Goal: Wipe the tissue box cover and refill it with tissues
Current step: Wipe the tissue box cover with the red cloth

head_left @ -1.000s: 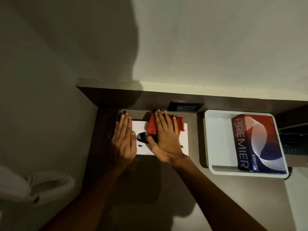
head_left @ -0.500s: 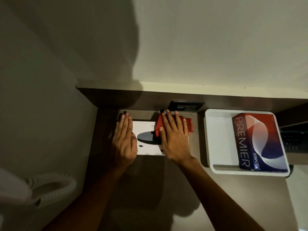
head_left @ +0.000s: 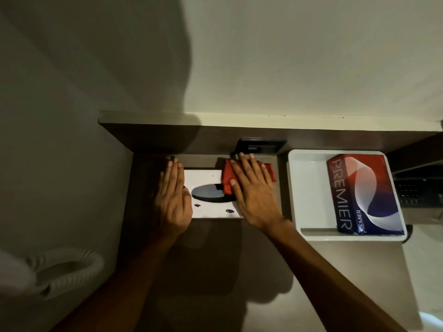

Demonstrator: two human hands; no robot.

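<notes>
On the white tissue box cover, right hand flat-fingered over red cloth (left hand flat alongside).

You were prob. in a hotel rm: dark wood desk built into a plain wall corner, black socket panel at the back, white amenity tray w/ boxed tissues, a phone keypad at right, coiled white hose at left.

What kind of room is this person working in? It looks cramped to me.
Probably a hotel room or bathroom counter, though I cannot be sure. A white tissue box cover lies on a dark built-in counter, a white tray holds a Premier tissue pack, and a coiled white hose hangs at the left.
</notes>
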